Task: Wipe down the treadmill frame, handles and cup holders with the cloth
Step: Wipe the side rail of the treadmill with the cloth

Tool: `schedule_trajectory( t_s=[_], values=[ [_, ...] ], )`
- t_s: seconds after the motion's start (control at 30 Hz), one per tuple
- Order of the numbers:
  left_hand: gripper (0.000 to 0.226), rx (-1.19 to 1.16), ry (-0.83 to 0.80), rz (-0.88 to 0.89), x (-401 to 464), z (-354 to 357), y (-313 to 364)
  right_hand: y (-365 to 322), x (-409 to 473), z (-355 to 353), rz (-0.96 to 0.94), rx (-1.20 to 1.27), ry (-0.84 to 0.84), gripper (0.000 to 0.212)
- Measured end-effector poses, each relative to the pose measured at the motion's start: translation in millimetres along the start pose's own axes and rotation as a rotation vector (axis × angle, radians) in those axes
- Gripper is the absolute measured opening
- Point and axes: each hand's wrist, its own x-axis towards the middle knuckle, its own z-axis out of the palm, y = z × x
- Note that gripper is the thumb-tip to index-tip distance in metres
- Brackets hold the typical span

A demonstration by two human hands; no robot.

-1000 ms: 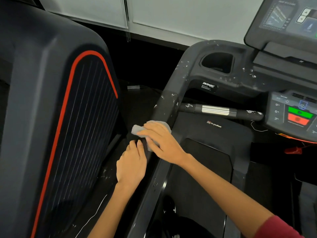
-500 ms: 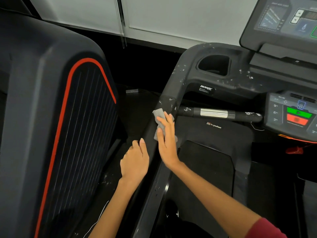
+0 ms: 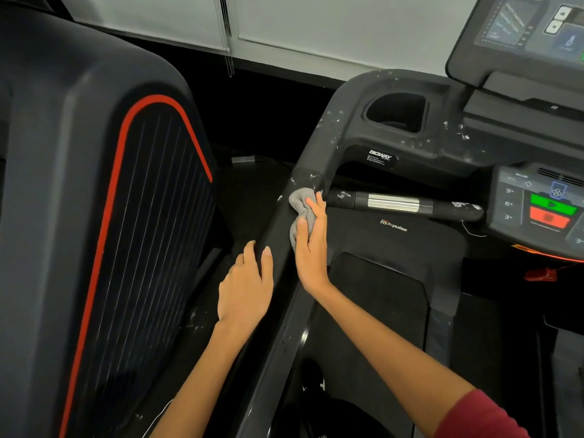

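The black treadmill frame upright [image 3: 278, 235] slopes from the lower middle up to the console, flecked with white specks near its top. My right hand [image 3: 311, 245] presses a crumpled grey cloth [image 3: 300, 203] with straight fingers against the inner side of that upright, just below the joint with the handle bar [image 3: 398, 203]. My left hand [image 3: 246, 286] rests flat on the upright's outer side, a little lower. The cup holder [image 3: 396, 113] sits in the speckled console arm above.
Another dark machine with a red-edged ribbed panel [image 3: 132, 248] stands close on the left. The control panel [image 3: 543, 203] with green and red buttons and the screen [image 3: 521, 30] are at the right. A white wall [image 3: 316, 26] runs behind.
My right hand slid the cloth up the upright from beside my left hand to just under the handle joint, turning from on top to its inner side. My left hand stayed on the upright.
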Motion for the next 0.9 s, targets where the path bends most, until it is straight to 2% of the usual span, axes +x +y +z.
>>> schedule_trajectory(
  t_s=[0.2, 0.3, 0.4, 0.67, 0.77, 0.9],
  values=[
    [0.057, -0.016, -0.008, -0.018, -0.1, 0.6, 0.3, -3.3, 4.7, -6.9, -0.326, -0.256, -0.242, 0.02],
    [0.056, -0.012, -0.006, -0.016, 0.7, 1.4, -0.9, -1.6, 3.6, -25.0, -0.495, -0.305, -0.381, 0.019],
    [0.057, -0.014, -0.011, -0.006, 0.5, 1.2, -2.4, -3.4, 23.3, -41.1, -0.582, -0.41, -0.493, 0.024],
    [0.055, 0.003, -0.007, -0.003, 4.2, 1.8, -1.3, -9.9, 103.7, -24.3, -0.531, -0.735, -0.384, 0.035],
    [0.054, 0.009, -0.004, -0.01, 8.9, 2.9, 0.6, -15.0, 121.7, -7.3, -0.467, -0.833, -0.364, 0.031],
    [0.053, -0.016, -0.01, -0.029, 12.9, 3.7, 2.4, -33.1, 129.4, 6.5, -0.455, -0.996, -0.452, 0.028]
  ],
)
